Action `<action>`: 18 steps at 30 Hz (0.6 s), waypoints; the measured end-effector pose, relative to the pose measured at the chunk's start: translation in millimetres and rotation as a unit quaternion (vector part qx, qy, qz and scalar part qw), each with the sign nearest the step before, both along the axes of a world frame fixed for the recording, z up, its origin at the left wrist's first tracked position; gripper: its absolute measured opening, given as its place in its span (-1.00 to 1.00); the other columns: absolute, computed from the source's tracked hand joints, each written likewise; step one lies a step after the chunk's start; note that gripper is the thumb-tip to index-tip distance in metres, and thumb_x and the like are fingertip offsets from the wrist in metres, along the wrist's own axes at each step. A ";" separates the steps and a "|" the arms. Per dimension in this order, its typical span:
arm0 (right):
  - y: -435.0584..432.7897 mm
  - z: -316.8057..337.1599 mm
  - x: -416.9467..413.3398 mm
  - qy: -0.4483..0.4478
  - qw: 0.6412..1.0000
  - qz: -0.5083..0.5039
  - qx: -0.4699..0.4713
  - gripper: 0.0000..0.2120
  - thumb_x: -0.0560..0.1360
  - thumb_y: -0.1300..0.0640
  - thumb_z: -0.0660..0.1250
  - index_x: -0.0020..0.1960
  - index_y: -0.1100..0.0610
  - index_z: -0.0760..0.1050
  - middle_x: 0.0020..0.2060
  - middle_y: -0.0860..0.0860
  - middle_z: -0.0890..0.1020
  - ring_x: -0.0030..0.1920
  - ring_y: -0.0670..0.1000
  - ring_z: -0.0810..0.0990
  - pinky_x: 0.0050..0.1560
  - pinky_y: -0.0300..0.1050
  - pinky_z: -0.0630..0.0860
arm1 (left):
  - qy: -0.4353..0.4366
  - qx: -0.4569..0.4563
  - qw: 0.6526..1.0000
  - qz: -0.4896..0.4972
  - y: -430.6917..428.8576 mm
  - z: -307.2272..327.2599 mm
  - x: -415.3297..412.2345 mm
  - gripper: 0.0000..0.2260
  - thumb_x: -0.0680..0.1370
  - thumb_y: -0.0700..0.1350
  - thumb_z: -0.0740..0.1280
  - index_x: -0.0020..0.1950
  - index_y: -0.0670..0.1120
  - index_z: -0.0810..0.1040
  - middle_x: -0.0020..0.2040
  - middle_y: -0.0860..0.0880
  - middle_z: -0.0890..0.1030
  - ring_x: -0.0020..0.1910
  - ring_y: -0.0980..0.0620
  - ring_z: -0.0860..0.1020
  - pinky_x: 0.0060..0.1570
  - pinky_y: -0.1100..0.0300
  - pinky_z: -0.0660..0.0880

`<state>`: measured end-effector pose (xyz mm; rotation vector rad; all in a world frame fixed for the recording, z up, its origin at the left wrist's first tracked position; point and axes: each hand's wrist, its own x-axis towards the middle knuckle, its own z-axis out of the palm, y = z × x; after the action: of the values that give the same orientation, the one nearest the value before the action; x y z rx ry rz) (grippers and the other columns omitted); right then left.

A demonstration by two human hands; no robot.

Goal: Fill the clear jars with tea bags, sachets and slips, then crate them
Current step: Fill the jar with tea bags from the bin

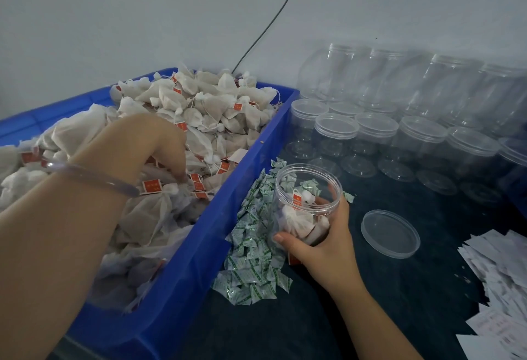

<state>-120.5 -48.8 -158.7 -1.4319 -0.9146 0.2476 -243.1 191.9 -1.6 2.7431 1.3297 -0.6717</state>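
Two hands were busy. My left hand [159, 145] was down in the blue bin [199, 248], fingers curled among the tea bags [222, 108]; I could not tell whether they held one. My right hand [322, 234] gripped the open jar [308, 197], tilted just beside the bin over the sachets [253, 248], with a few tea bags inside. A loose lid [390, 233] lay nearby.

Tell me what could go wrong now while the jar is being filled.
1. Strings of the tea bags cross in the crate, so the left hand may lift extra ones, which could drop among the sachets.
2. Only the right hand steadies the open jar; a bump could spill its bags.
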 end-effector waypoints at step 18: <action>-0.1 4.0 -6.3 -0.030 0.999 0.013 0.023 -0.02 0.10 -0.07 0.63 0.41 -0.32 0.22 0.26 -0.29 0.49 0.29 -0.15 0.51 0.23 -0.28 0.49 | -0.314 -0.031 0.948 -0.027 -5.3 -6.5 10.7 -0.86 0.68 -0.12 0.11 0.07 -0.12 0.43 -0.23 -0.05 0.49 -0.43 0.13 0.54 -0.48 0.27 0.37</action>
<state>-126.8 -49.0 -154.7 -1.3926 -0.9819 0.2028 -232.4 186.7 -8.1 2.5994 1.0550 0.1673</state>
